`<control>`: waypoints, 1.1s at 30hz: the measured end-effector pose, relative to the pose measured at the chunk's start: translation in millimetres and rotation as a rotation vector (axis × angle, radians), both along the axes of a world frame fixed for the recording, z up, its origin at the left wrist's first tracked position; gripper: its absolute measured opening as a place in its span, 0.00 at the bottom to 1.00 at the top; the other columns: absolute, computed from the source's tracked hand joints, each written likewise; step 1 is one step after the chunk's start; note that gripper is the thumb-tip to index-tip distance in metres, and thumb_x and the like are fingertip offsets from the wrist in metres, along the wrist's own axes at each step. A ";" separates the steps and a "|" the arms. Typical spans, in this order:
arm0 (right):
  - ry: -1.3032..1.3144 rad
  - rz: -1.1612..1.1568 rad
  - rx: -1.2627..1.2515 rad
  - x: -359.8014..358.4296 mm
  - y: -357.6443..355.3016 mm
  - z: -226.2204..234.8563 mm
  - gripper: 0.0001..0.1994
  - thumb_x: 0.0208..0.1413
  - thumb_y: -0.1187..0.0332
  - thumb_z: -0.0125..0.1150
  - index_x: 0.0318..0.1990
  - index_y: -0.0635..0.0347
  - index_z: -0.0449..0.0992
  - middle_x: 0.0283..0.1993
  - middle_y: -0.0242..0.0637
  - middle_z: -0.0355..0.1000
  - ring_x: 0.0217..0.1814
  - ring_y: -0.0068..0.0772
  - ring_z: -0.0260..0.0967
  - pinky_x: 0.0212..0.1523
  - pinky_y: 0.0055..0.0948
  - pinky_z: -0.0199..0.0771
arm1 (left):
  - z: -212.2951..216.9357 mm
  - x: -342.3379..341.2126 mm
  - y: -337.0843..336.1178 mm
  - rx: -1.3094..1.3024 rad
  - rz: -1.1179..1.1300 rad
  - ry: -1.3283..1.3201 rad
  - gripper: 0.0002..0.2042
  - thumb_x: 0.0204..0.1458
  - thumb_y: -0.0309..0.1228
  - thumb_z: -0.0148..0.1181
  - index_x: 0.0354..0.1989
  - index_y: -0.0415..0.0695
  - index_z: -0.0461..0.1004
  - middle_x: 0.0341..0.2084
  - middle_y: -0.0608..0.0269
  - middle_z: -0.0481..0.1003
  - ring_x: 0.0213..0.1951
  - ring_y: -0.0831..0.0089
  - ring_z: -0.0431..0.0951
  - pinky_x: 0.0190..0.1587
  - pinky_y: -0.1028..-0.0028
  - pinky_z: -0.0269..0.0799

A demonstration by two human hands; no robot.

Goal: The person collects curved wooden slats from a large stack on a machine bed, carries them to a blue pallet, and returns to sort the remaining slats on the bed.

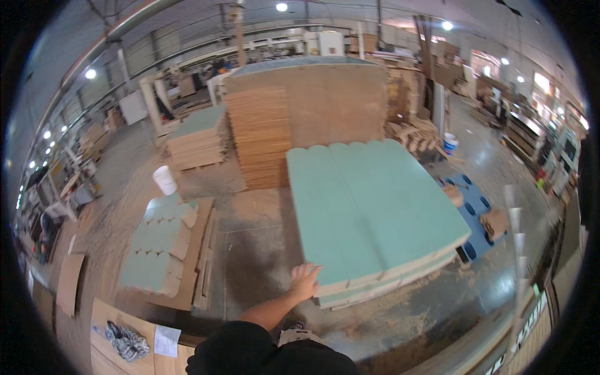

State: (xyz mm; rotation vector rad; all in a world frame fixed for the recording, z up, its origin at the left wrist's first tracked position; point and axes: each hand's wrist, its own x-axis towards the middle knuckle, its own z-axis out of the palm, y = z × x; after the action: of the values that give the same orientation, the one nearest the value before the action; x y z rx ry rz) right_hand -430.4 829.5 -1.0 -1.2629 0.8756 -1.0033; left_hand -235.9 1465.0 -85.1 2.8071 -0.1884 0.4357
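My left hand [304,280] reaches in from a dark sleeve, its fingers bent over the near left corner of a large pale green panel [375,206]. Flat on top of a low stack, this panel has a scalloped far edge and a faint long seam. Below it, the light wooden sides of the stacked panels [390,275] show. How far my fingers reach round the edge is hard to make out. My right hand is outside the picture.
Smaller scalloped green pieces [153,265] lie stacked on a brown board [203,250] at left. A white bucket [164,180] stands beyond them. Behind the panel rise a tall stack of wooden boards [259,137] and a large wooden block [337,103]. A blue pallet [478,209] lies right.
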 end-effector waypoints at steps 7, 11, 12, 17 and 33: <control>-0.286 0.093 -0.390 201.7 93.4 156.5 0.34 0.73 0.68 0.67 0.82 0.49 0.61 0.75 0.46 0.73 0.70 0.45 0.76 0.64 0.40 0.81 | -111.8 -134.5 258.4 -0.014 0.780 0.389 0.20 0.64 0.36 0.60 0.63 0.49 0.83 0.66 0.53 0.70 0.71 0.48 0.65 0.77 0.47 0.53; -0.558 0.063 -0.660 328.3 205.5 304.9 0.31 0.74 0.68 0.65 0.81 0.52 0.64 0.76 0.44 0.73 0.70 0.43 0.76 0.62 0.37 0.82 | -126.2 -170.7 329.6 -0.112 0.884 0.664 0.27 0.63 0.42 0.64 0.70 0.48 0.75 0.72 0.50 0.62 0.74 0.48 0.60 0.77 0.45 0.51; -0.644 0.060 -0.713 355.6 243.1 346.7 0.30 0.74 0.68 0.65 0.81 0.52 0.65 0.76 0.44 0.73 0.70 0.42 0.76 0.62 0.37 0.82 | -148.5 -166.6 346.0 -0.091 0.914 0.672 0.30 0.62 0.44 0.65 0.72 0.48 0.72 0.75 0.49 0.60 0.75 0.47 0.60 0.77 0.44 0.52; -0.905 0.131 -0.932 462.0 422.8 466.5 0.27 0.76 0.69 0.64 0.79 0.55 0.69 0.77 0.42 0.74 0.71 0.39 0.77 0.61 0.33 0.83 | -165.2 -68.2 380.2 -0.329 0.987 1.123 0.39 0.62 0.54 0.69 0.81 0.58 0.65 0.85 0.54 0.42 0.82 0.45 0.49 0.81 0.38 0.47; 0.344 0.647 -1.046 243.2 386.4 21.6 0.24 0.59 0.83 0.61 0.62 0.55 0.84 0.49 0.47 0.86 0.48 0.51 0.87 0.48 0.40 0.87 | -122.4 -106.2 301.0 -0.314 0.132 1.052 0.24 0.65 0.47 0.65 0.58 0.38 0.84 0.51 0.42 0.84 0.55 0.51 0.80 0.58 0.49 0.75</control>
State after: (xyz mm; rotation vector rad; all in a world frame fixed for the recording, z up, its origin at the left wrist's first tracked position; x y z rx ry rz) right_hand -187.2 1215.9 20.7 -2.4510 0.0662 -0.6993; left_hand -342.1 1766.0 -207.5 2.3645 0.2697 -0.9036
